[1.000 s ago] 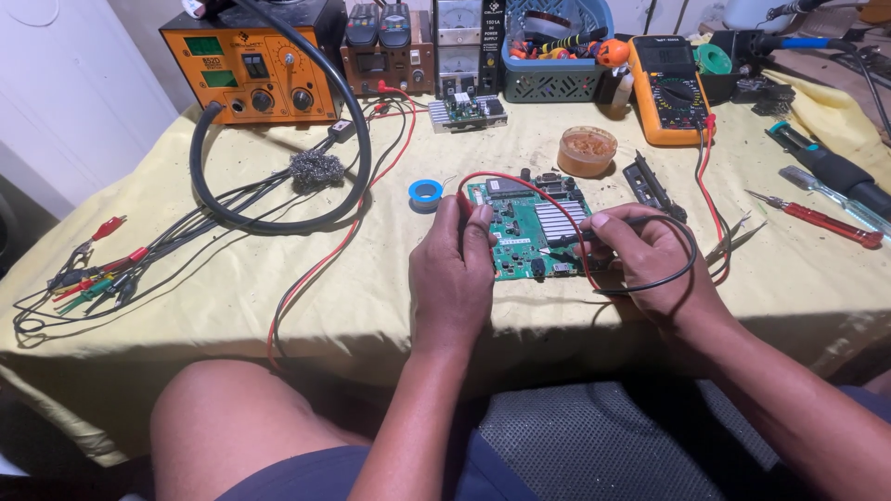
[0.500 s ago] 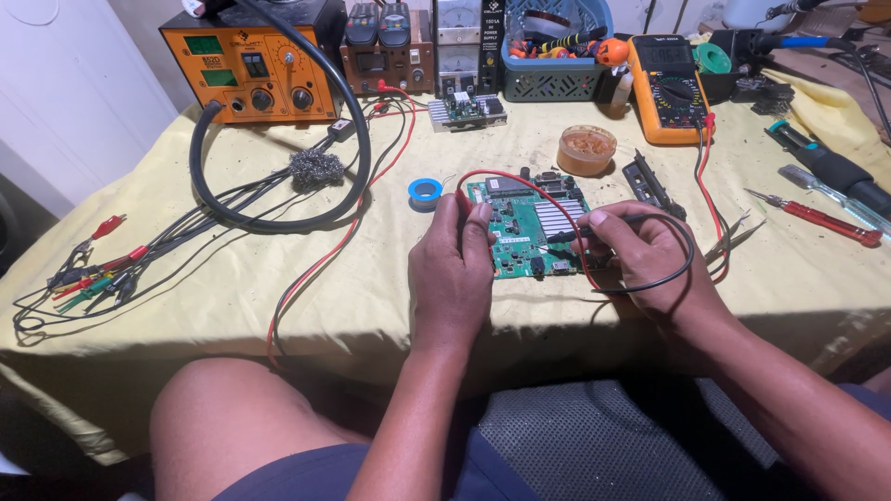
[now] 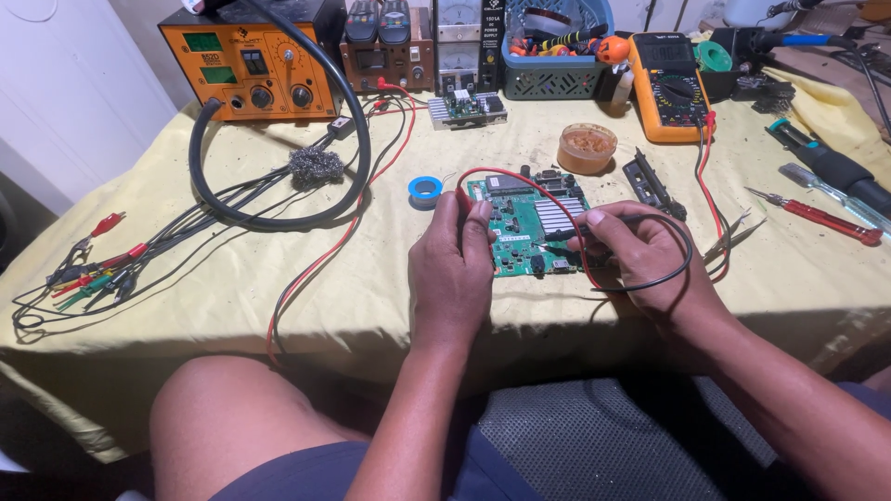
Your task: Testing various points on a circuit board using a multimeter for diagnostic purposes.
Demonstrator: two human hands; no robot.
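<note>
Nearest to us, our bare knee [image 3: 237, 408] sits below the counter's [image 3: 186, 297] yellow cloth edge. Above it, our left hand [image 3: 452, 269] rests on the near left side of the green circuit board [image 3: 529, 227], its fingers closed around a red probe [image 3: 463, 199] whose tip sits at the board's left edge. Our right hand [image 3: 640, 255] lies just right of the board, fingers pinched on a black probe [image 3: 580, 232] that points left onto the board's surface; the black lead [image 3: 682, 269] loops around that hand. The red lead [image 3: 557, 209] arcs over the board from the left probe and runs down between the hands.

Just beyond the board lie a blue tape roll [image 3: 425, 190] and a small round tub of amber paste [image 3: 587, 148]. A red screwdriver [image 3: 817, 215] lies well to the right. To the left, a thick black hose [image 3: 353, 158] curls around a ball of steel wool [image 3: 316, 165], and clip leads [image 3: 88, 269] trail toward the counter's left edge.

At the far edge stand an orange station [image 3: 251, 60], a yellow multimeter [image 3: 670, 83] and a blue basket [image 3: 552, 70] of tools.
</note>
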